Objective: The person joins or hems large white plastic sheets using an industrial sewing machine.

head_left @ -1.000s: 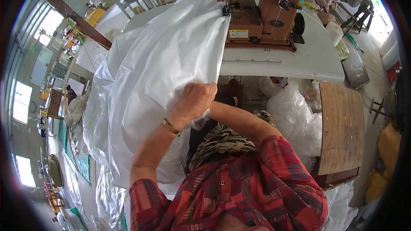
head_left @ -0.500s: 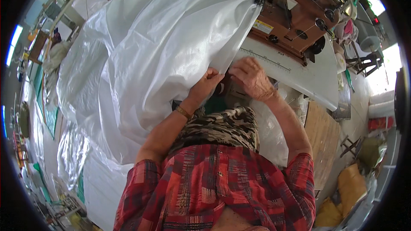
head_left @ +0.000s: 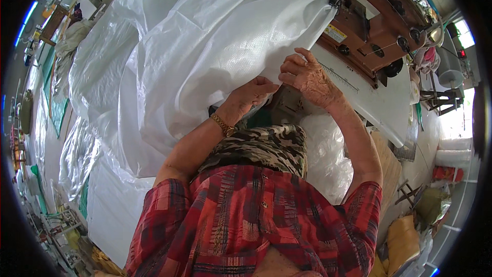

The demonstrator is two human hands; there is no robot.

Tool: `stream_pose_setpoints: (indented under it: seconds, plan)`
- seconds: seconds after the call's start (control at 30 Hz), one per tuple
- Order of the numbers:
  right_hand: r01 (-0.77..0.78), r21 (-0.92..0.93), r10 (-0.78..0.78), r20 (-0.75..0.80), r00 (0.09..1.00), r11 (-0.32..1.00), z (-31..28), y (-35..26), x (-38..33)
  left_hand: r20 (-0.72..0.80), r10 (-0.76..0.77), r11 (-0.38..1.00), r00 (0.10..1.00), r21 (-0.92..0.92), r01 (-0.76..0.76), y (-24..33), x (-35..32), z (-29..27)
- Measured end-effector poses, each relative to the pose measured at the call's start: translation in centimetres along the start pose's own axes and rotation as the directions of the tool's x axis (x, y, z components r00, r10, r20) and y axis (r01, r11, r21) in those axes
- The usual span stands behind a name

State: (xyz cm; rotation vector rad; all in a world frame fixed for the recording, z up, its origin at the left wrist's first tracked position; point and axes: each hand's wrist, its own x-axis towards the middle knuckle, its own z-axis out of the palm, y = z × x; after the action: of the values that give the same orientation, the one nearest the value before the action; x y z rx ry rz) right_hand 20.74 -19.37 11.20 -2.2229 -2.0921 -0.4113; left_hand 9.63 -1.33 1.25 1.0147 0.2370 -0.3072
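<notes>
Head view: your left hand [head_left: 254, 94] and right hand [head_left: 307, 75], fingers pinched on the sheet [head_left: 205, 46] edge, keep it taut toward the sewing machine [head_left: 374, 25] on the bench [head_left: 379, 105].

Blocking the whole upper left: a big white woven sheet [head_left: 195, 56], bunching against the brown sewing machine [head_left: 374, 25] at the right. Lying open between them: only a narrow strip of white table [head_left: 379, 102], beside the right hand [head_left: 307, 77].
</notes>
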Motion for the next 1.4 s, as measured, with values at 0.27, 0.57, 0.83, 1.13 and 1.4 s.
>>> stream_pose_setpoints:
  seconds: [0.27, 0.57, 0.83, 1.13, 1.4]
  plan:
    - [-0.038, 0.018, 0.039, -0.006, 0.999, 0.999, 0.1, -0.6, 0.2, 0.035, 0.787, 0.212, 0.616, 0.922, -0.323, 0.3, -2.2, 4.9]
    - [-0.035, 0.039, 0.036, -0.017, 0.999, 0.999, 0.3, -0.6, 0.9, 0.111, 0.855, 0.083, 0.507, 0.935, -0.344, -0.3, -1.8, 4.6]
    - [-0.021, 0.115, 0.029, -0.071, 0.997, 0.993, -2.3, 0.7, 2.0, -0.076, 0.726, 0.503, 0.684, 0.737, -0.452, 2.3, -3.8, 5.1]
    - [-0.321, 0.483, 0.325, 0.078, 0.943, 0.815, -5.6, 3.2, 3.2, 0.109, 0.811, 0.178, 0.575, 0.89, -0.419, 5.3, -5.6, 6.2]
    - [-0.376, 0.317, 0.341, 0.16, 0.926, 0.871, -6.7, 6.3, 2.5, 0.101, 0.696, 0.4, 0.711, 0.768, -0.5, 6.8, -4.0, 6.0]
